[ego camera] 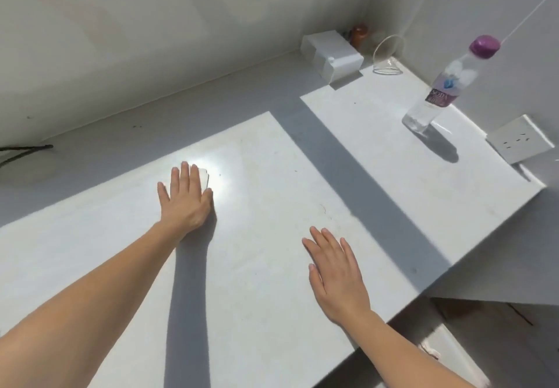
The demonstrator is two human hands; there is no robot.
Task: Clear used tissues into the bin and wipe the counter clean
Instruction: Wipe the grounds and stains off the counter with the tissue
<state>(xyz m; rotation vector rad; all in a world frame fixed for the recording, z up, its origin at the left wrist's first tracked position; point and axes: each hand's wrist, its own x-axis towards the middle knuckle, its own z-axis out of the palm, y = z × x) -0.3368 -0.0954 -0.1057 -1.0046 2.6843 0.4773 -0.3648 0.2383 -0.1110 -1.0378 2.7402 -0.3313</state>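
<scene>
My left hand (184,198) lies flat, fingers extended, pressing a folded white tissue (204,177) against the white counter (260,291); only the tissue's far right edge shows past my fingers, in a bright sun glare. My right hand (335,272) rests flat and open on the counter nearer the front edge, holding nothing. Faint brownish marks (325,210) sit on the surface between the two hands. No bin is clearly visible.
A clear water bottle with a purple cap (444,85) stands at the right. A white box (331,55), a brown jar (359,34) and a clear glass (388,56) sit in the far corner. A wall socket (521,139) is at the right, a dark cable (27,151) at far left.
</scene>
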